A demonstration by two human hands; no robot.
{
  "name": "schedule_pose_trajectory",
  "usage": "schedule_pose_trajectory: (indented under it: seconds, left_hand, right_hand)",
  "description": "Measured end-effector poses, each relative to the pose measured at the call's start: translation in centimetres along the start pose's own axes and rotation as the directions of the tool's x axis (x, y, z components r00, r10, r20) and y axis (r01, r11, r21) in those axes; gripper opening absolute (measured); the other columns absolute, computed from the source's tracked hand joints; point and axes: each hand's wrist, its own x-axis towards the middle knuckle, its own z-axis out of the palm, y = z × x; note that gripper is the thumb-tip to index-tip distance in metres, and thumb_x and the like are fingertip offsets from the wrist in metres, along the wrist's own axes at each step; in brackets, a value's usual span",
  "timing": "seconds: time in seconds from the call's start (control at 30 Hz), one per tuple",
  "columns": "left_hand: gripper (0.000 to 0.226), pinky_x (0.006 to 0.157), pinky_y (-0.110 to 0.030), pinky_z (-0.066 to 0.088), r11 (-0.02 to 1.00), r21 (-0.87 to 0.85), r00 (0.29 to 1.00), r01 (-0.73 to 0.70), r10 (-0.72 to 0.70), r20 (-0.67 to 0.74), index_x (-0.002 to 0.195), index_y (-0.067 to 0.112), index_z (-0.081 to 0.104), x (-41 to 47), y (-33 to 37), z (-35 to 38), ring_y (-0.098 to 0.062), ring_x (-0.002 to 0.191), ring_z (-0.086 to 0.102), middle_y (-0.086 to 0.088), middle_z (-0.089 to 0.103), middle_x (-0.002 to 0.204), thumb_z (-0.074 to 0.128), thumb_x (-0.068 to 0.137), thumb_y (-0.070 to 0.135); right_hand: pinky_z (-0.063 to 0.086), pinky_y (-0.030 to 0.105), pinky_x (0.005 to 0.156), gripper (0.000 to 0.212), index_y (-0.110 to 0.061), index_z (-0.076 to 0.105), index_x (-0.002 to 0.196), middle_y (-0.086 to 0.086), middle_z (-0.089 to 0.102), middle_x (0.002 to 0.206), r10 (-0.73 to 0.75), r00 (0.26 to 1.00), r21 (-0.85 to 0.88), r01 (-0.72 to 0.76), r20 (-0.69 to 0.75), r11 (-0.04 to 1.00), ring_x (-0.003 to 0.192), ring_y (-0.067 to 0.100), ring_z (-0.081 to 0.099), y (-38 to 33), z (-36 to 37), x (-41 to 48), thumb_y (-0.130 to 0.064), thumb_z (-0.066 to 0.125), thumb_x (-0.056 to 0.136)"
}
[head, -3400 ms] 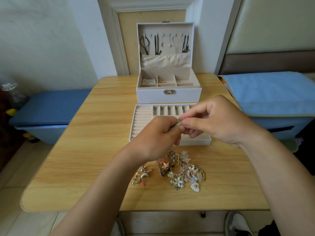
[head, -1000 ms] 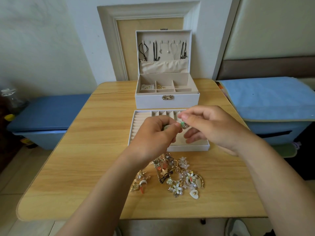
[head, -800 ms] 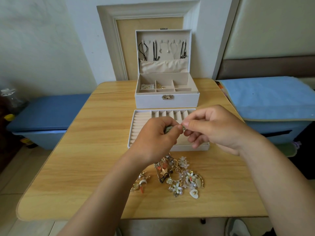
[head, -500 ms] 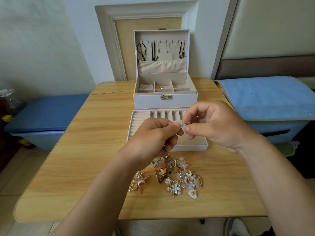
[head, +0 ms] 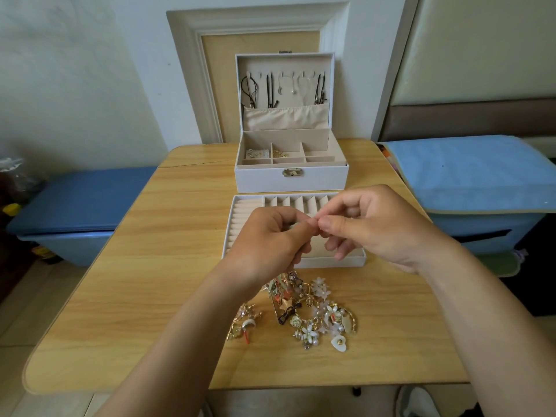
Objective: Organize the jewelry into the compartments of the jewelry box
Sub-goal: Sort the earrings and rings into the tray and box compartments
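Observation:
My left hand [head: 270,239] and my right hand [head: 373,227] meet fingertip to fingertip above the white removable tray [head: 246,206]. Together they pinch a small piece of jewelry that their fingers almost wholly hide; earlier frames show it as greenish. The tray has ring rolls on its left and narrow slots along its back. Behind it stands the white jewelry box [head: 290,179] with its lid up, necklaces hanging inside the lid and a few small pieces in its back compartments. A loose jewelry pile [head: 313,314] of flowers, pearls and gold pieces lies on the table in front of the tray.
The wooden table [head: 168,266] carries everything. A smaller cluster of gold pieces [head: 243,323] lies left of the pile. A blue bench [head: 78,203] stands to the left, and a blue covered surface [head: 469,173] to the right. My shoe [head: 418,401] shows under the table's edge.
Both hands have stayed together over the tray, working the small piece between their fingertips. The green bit that showed half a second ago is covered by the fingers now.

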Motion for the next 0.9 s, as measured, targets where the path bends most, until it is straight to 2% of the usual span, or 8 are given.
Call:
schedule_pose_trajectory:
  seconds: [0.13,0.23,0.33,0.5,0.67,0.8,0.9]
  left_hand:
    - [0.022,0.044,-0.022,0.033,0.992,-0.094,0.996,0.086,-0.082,0.046,0.083,0.006,0.069,0.11,0.04,-0.33,-0.013,0.049,0.045,-0.004,0.056,0.062,0.059,0.098,0.018]
    - [0.023,0.042,-0.020,0.029,0.953,-0.227,0.977,0.201,-0.179,0.114,0.088,0.002,0.070,0.22,0.16,-0.46,-0.012,0.050,0.042,-0.003,0.052,0.061,0.057,0.099,0.018]
    - [0.020,0.039,-0.017,0.025,0.903,-0.298,0.947,0.308,-0.262,0.185,0.087,0.003,0.069,0.29,0.36,-0.62,-0.010,0.050,0.039,-0.002,0.050,0.062,0.055,0.097,0.014]
    - [0.018,0.035,-0.014,0.022,0.826,-0.360,0.895,0.434,-0.349,0.279,0.080,0.004,0.067,0.51,0.46,-0.75,-0.007,0.048,0.036,0.000,0.048,0.060,0.054,0.092,0.010]
    - [0.007,0.032,-0.013,0.024,0.743,-0.433,0.853,0.510,-0.375,0.362,0.074,0.007,0.064,0.60,0.61,-0.93,-0.006,0.046,0.036,0.001,0.045,0.060,0.059,0.073,0.012]
    - [0.006,0.033,-0.012,0.018,0.677,-0.477,0.825,0.560,-0.401,0.398,0.072,0.011,0.058,0.70,0.68,-0.92,-0.006,0.045,0.033,0.002,0.041,0.060,0.054,0.074,0.014]
    - [0.011,0.032,-0.012,0.015,0.695,-0.457,0.829,0.555,-0.419,0.370,0.071,0.014,0.053,0.66,0.76,-0.75,-0.006,0.046,0.031,0.003,0.040,0.060,0.050,0.081,0.016]
  right_hand:
    - [0.058,0.032,0.060,0.007,-0.004,0.074,0.087,0.016,0.072,0.078,-0.099,0.995,-0.064,0.097,-0.026,0.993,0.067,0.024,0.070,-0.30,-0.38,-0.22,0.002,0.073,0.085]
    - [0.061,0.039,0.067,0.012,-0.013,0.075,0.085,0.008,0.074,0.078,-0.183,0.982,-0.220,0.172,-0.034,0.960,0.069,0.022,0.072,-0.37,-0.39,-0.26,-0.001,0.074,0.084]
    - [0.059,0.042,0.071,0.017,-0.017,0.076,0.081,-0.001,0.073,0.078,-0.253,0.966,-0.282,0.230,-0.046,0.931,0.073,0.017,0.070,-0.35,-0.26,-0.25,0.000,0.075,0.081]
    - [0.059,0.039,0.072,0.019,-0.018,0.076,0.080,-0.006,0.070,0.082,-0.344,0.936,-0.324,0.305,-0.072,0.896,0.078,0.016,0.069,-0.02,-0.19,-0.15,0.001,0.075,0.080]
    - [0.059,0.040,0.073,0.021,-0.017,0.076,0.080,-0.007,0.069,0.084,-0.389,0.917,-0.316,0.346,-0.084,0.884,0.079,0.018,0.069,0.18,-0.09,0.06,0.004,0.075,0.079]
    - [0.059,0.039,0.074,0.020,-0.014,0.076,0.079,-0.004,0.069,0.086,-0.423,0.902,-0.313,0.381,-0.079,0.870,0.080,0.020,0.069,0.37,-0.03,0.16,0.006,0.075,0.078]
    - [0.059,0.038,0.074,0.019,-0.011,0.075,0.080,-0.003,0.069,0.088,-0.428,0.901,-0.317,0.388,-0.065,0.865,0.083,0.020,0.069,0.48,0.05,0.22,0.008,0.074,0.078]
